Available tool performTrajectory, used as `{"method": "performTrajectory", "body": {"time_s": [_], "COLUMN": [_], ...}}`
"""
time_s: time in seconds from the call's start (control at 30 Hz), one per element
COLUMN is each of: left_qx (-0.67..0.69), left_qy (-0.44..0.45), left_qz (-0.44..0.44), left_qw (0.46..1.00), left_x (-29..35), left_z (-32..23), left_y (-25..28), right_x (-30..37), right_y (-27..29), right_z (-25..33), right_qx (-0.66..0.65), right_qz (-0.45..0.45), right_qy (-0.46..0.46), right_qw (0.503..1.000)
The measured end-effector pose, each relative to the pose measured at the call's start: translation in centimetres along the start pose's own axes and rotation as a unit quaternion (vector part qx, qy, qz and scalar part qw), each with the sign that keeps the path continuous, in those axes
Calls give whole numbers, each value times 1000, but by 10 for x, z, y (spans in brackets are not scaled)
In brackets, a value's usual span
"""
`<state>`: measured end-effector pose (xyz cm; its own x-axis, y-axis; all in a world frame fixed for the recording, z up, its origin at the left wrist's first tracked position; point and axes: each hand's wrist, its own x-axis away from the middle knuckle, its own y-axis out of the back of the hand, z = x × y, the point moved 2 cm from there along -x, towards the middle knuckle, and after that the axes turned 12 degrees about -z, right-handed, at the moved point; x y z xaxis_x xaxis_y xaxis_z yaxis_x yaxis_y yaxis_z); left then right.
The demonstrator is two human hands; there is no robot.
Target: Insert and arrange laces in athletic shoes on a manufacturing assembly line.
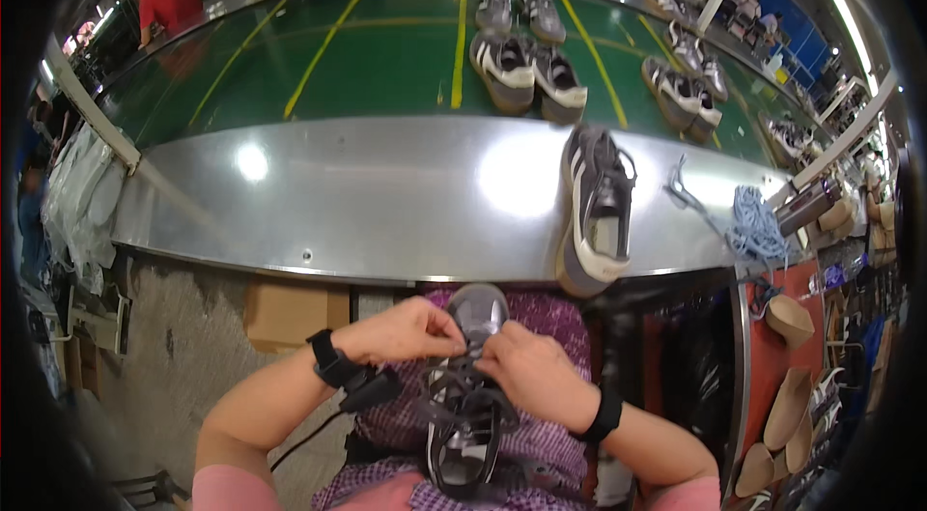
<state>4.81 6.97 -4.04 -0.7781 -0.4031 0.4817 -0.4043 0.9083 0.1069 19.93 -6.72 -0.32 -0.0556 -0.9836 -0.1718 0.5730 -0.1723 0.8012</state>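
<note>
A dark grey sneaker (480, 310) rests on my lap, toe pointing away from me. Dark laces (462, 407) lie loose in loops over its tongue and opening. At the left side of the lower lacing, my left hand (417, 329) has thumb and fingertips pinched together on a lace. My right hand (533, 368) faces it from the other side, fingers curled and closed at the lace near the toe. The fingertips hide the exact grip and the eyelets there. Ahead on the metal ledge stands another dark sneaker (568, 221) with white stripes, near the front edge.
Beyond the metal ledge (386, 202) runs a green conveyor belt (396, 67) with yellow lines, carrying several sneakers (502, 71). Light blue laces (756, 226) hang at the ledge's right end. Shoe-shaped inserts (788, 407) lie on a red surface. A person in red (172, 4) is far left.
</note>
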Motion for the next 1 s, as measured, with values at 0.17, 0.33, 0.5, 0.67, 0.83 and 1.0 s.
{"method": "performTrajectory", "body": {"time_s": [0.17, 0.33, 0.5, 0.67, 0.83, 1.0], "left_qx": [-158, -219, -5, -122, 18, -138], "left_qy": [-181, -307, -31, -147, 8, -150], "left_qz": [-222, -218, -269, -249, -173, -301], "left_qw": [945, 900, 963, 950, 985, 932], "left_x": [41, 88, 77, 57, 48, 81], "left_z": [-33, -30, -23, -23, -6, -21], "left_y": [-14, -40, -36, -43, -28, -44], "right_x": [7, 39, 45, 31, 26, 46], "right_y": [16, 30, 29, 11, 8, 8], "right_z": [3, 33, 24, 17, -5, 12], "right_qx": [-63, -112, -202, -138, -279, -212], "right_qz": [-86, -57, -26, -87, -3, -81], "right_qy": [-33, -66, -176, -193, -337, -291], "right_qw": [994, 990, 963, 968, 899, 930]}}
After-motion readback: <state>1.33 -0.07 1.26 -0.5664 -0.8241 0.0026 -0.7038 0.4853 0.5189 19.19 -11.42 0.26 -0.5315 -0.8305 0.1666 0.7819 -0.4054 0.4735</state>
